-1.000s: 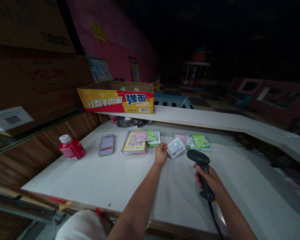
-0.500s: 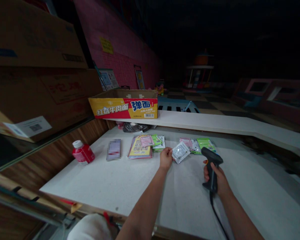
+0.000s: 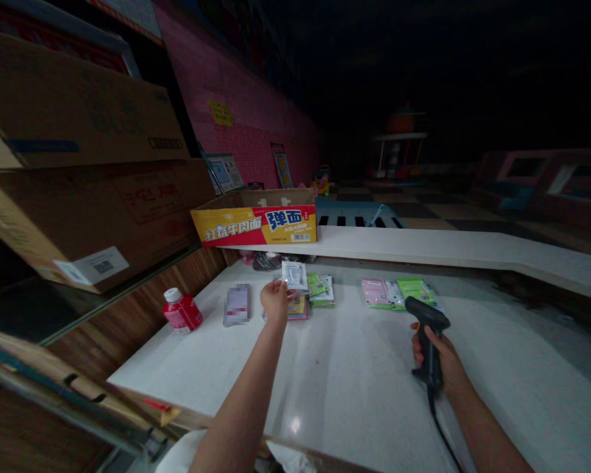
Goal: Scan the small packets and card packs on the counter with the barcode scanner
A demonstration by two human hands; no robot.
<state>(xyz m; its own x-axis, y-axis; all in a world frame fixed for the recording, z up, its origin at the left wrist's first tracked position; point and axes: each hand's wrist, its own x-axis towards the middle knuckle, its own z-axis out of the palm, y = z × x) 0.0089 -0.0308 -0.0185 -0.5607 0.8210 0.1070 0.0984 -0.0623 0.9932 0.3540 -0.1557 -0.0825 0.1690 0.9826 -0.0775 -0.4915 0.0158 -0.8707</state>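
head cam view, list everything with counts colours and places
large cardboard boxes: 2, brown, stacked at left
open noodle carton: 1, yellow and red, on white ledge
white speckled counter: 1, white, below the ledge
black plastic bag: 1, black, under ledge
red bottle with white cap: 1, red, counter left
pixelated flat packet: 1, colour hidden, beside bottle
printed packet stack: 1, yellow, behind left hand
pink and green sachets: several, pink and green, counter right
white sachet: 1, white, in left hand
black corded barcode scanner: 1, black, in right hand
left hand: 1, raised over packets
right hand: 1, around scanner grip
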